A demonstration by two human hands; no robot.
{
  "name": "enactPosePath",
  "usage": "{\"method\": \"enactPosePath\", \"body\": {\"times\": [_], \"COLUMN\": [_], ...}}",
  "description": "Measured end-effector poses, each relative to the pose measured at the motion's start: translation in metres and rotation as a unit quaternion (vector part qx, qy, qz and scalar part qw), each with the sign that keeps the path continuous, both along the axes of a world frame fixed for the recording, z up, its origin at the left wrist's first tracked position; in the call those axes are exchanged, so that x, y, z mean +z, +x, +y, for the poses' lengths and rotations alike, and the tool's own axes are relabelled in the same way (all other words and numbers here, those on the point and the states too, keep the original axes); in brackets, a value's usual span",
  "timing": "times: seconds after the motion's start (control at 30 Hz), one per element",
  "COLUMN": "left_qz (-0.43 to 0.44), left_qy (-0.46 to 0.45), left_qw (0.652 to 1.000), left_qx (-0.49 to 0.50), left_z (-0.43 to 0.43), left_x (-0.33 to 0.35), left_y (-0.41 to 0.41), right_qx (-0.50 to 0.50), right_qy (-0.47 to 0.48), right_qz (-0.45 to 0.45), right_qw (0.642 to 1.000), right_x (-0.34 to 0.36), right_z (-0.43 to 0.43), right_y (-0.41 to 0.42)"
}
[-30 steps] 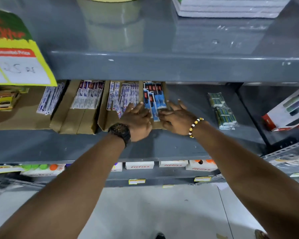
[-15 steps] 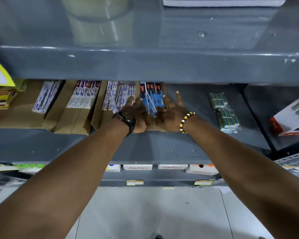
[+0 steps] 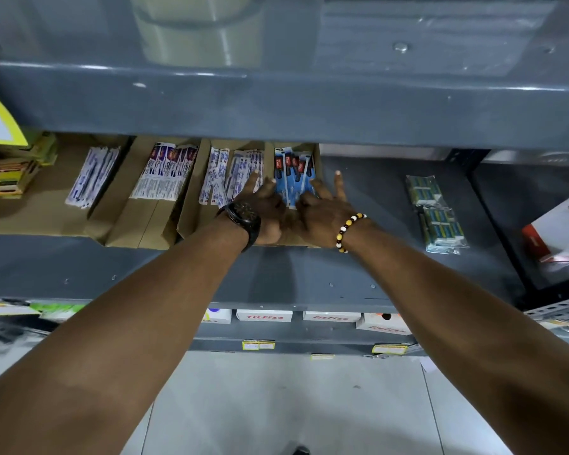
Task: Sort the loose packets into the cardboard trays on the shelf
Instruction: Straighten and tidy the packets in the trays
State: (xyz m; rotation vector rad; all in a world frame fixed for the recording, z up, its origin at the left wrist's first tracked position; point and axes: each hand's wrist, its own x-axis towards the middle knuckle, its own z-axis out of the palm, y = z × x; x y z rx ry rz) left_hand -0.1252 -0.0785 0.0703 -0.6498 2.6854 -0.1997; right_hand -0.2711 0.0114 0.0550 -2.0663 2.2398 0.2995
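Several cardboard trays stand side by side on the grey shelf [image 3: 358,277]. The rightmost tray [image 3: 315,152] holds blue and red packets [image 3: 291,174]. My left hand [image 3: 263,208], with a black watch, and my right hand [image 3: 322,208], with a beaded bracelet, both rest on the near ends of those blue packets, fingers spread around the bundle. Just left, another tray [image 3: 191,205] holds white and blue packets [image 3: 232,172]. Further left lie purple and white packets [image 3: 166,172] in a tray [image 3: 138,224].
A bundle of green packets [image 3: 436,211] lies loose on the shelf to the right. A red and white box [image 3: 559,231] sits at the far right. More white packets [image 3: 91,175] fill a tray at left. The upper shelf edge [image 3: 276,106] overhangs.
Both hands have pushed deeper into the rightmost tray and drawn together around the blue packets. The view has tilted down slightly.
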Motion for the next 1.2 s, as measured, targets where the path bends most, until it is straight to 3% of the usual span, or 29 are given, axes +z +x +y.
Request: {"method": "enactPosePath", "body": {"times": [0.17,0.33,0.57,0.9,1.2], "left_qz": [0.055,0.044,0.026,0.030,0.076], "left_qy": [0.024,0.025,0.013,0.015,0.016], "left_qw": [0.998,0.999,0.999,0.999,0.997], "left_qx": [0.004,-0.009,-0.013,-0.004,-0.004], "left_z": [0.001,-0.002,-0.006,-0.007,-0.009], "left_x": [-0.003,-0.004,-0.001,-0.002,-0.013], "left_y": [0.006,0.008,0.002,0.003,0.014], "right_qx": [0.018,0.054,0.020,0.016,0.026], "right_qy": [-0.064,-0.044,-0.012,-0.032,-0.037], "right_qz": [-0.037,-0.015,-0.018,0.001,0.012], "right_qw": [0.997,0.997,1.000,0.999,0.999], "right_x": [-0.001,0.000,0.002,0.005,0.009], "right_z": [0.008,0.012,0.003,0.001,0.002], "right_y": [-0.009,-0.015,-0.014,-0.013,-0.008]}}
